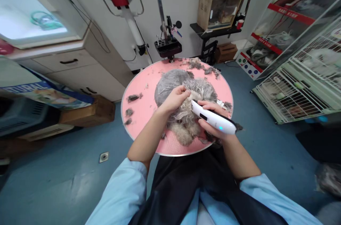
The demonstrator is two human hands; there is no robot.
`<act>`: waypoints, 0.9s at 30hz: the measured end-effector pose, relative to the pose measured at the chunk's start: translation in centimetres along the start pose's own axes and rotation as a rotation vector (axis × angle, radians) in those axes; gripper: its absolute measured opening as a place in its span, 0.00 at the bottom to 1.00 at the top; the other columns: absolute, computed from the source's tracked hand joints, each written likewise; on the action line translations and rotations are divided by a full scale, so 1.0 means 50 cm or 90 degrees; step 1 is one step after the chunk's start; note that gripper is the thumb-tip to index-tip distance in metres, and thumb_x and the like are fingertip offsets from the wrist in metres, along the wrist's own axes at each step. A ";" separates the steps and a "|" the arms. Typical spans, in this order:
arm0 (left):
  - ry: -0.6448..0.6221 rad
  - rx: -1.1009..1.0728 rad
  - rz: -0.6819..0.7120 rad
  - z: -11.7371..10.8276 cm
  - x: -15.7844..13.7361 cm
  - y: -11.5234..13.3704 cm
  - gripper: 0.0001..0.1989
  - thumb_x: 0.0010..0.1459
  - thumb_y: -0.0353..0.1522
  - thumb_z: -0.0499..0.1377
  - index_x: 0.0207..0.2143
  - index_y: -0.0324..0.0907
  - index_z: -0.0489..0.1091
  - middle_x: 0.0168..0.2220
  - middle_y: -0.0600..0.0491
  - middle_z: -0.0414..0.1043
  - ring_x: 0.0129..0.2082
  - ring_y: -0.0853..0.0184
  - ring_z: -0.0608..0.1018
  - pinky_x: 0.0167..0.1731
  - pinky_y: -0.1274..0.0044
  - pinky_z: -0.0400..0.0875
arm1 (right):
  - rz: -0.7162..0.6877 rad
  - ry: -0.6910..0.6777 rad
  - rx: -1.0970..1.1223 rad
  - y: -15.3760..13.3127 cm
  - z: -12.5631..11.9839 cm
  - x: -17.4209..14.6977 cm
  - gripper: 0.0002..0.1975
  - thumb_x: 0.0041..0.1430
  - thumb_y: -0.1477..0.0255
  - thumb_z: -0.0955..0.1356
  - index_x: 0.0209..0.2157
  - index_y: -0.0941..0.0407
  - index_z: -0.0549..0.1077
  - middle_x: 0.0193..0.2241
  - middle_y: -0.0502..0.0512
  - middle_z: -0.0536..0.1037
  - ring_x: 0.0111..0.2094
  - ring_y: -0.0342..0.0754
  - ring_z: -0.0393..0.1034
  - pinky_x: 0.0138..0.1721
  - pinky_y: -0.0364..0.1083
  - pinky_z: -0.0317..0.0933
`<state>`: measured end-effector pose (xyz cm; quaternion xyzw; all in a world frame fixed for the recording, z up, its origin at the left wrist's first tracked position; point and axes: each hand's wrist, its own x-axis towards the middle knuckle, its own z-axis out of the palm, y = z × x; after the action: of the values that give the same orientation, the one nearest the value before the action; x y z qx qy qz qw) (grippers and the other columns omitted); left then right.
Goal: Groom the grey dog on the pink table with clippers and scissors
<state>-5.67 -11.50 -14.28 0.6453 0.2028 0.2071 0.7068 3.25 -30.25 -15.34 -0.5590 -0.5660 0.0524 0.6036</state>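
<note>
A grey, curly-coated dog (172, 83) lies on a round pink grooming table (141, 120). Its back at the left is clipped short, while longer pale strands hang nearer to me. My left hand (174, 100) is closed, thumb and fingers pinching a lock of the dog's fur. In my right hand (216, 107) is a white hair clipper (214, 120) with a lit blue light. The clipper's head points left into the long fur, close to my left fingertips. Whether its blade touches skin is hidden by the coat.
Cut fur clumps (133, 97) lie on the tabletop, more at its far edge. A black tool holder (168, 47) hangs on the post behind, beside a white stand dryer (130, 26). Wire cages (301, 90) stand right; a cardboard box (89, 113) sits on the floor left.
</note>
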 end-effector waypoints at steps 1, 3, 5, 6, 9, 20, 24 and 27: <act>0.003 0.007 0.002 0.000 0.001 0.001 0.11 0.51 0.37 0.62 0.28 0.40 0.64 0.23 0.60 0.64 0.23 0.75 0.65 0.26 0.81 0.60 | -0.008 -0.004 0.005 0.000 -0.007 0.001 0.21 0.51 0.75 0.73 0.47 0.50 0.71 0.50 0.58 0.78 0.53 0.57 0.73 0.54 0.59 0.67; 0.004 0.022 0.005 0.000 0.003 0.002 0.11 0.51 0.36 0.61 0.28 0.40 0.64 0.23 0.60 0.63 0.22 0.75 0.64 0.25 0.81 0.58 | -0.014 -0.003 0.011 0.001 -0.019 0.005 0.21 0.52 0.76 0.73 0.47 0.49 0.71 0.50 0.57 0.78 0.52 0.56 0.73 0.54 0.59 0.67; 0.002 0.027 0.008 -0.001 0.006 0.002 0.10 0.52 0.36 0.61 0.27 0.40 0.63 0.22 0.60 0.62 0.21 0.75 0.63 0.24 0.81 0.56 | -0.011 -0.026 0.002 0.002 -0.027 0.008 0.21 0.52 0.76 0.73 0.48 0.49 0.70 0.49 0.57 0.77 0.52 0.56 0.73 0.54 0.58 0.67; 0.002 0.030 0.008 -0.001 0.009 0.002 0.10 0.52 0.35 0.61 0.26 0.40 0.63 0.22 0.60 0.61 0.21 0.75 0.62 0.23 0.81 0.55 | -0.007 -0.046 -0.003 0.002 -0.029 0.010 0.21 0.52 0.77 0.72 0.48 0.49 0.70 0.50 0.57 0.77 0.52 0.56 0.73 0.54 0.58 0.67; 0.015 0.038 0.011 -0.001 0.015 0.001 0.10 0.52 0.34 0.60 0.25 0.40 0.62 0.21 0.60 0.60 0.21 0.76 0.61 0.22 0.81 0.53 | -0.008 -0.070 -0.002 0.003 -0.030 0.015 0.22 0.52 0.77 0.72 0.49 0.49 0.69 0.51 0.58 0.77 0.53 0.55 0.73 0.54 0.57 0.67; 0.018 -0.006 -0.007 0.000 0.021 0.000 0.08 0.52 0.32 0.60 0.25 0.40 0.63 0.21 0.60 0.62 0.21 0.75 0.63 0.23 0.81 0.56 | -0.103 -0.105 -0.090 0.005 -0.016 0.022 0.22 0.50 0.76 0.72 0.48 0.50 0.69 0.49 0.59 0.79 0.50 0.55 0.76 0.50 0.56 0.71; 0.015 -0.025 -0.009 0.001 0.021 -0.003 0.07 0.52 0.32 0.60 0.26 0.39 0.64 0.22 0.59 0.65 0.22 0.75 0.65 0.24 0.81 0.59 | -0.112 -0.080 -0.088 0.008 -0.014 0.021 0.22 0.48 0.77 0.73 0.46 0.50 0.69 0.47 0.59 0.80 0.48 0.55 0.77 0.48 0.56 0.72; 0.019 -0.025 -0.003 -0.001 0.015 -0.006 0.08 0.52 0.32 0.61 0.25 0.40 0.64 0.21 0.60 0.64 0.21 0.75 0.64 0.23 0.82 0.58 | -0.069 -0.043 -0.056 0.009 -0.006 0.005 0.22 0.49 0.74 0.75 0.45 0.50 0.68 0.47 0.60 0.79 0.48 0.56 0.76 0.48 0.56 0.72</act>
<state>-5.06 -11.09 -14.58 0.6276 0.2107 0.2193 0.7167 3.82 -30.11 -15.42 -0.5514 -0.6172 0.0134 0.5611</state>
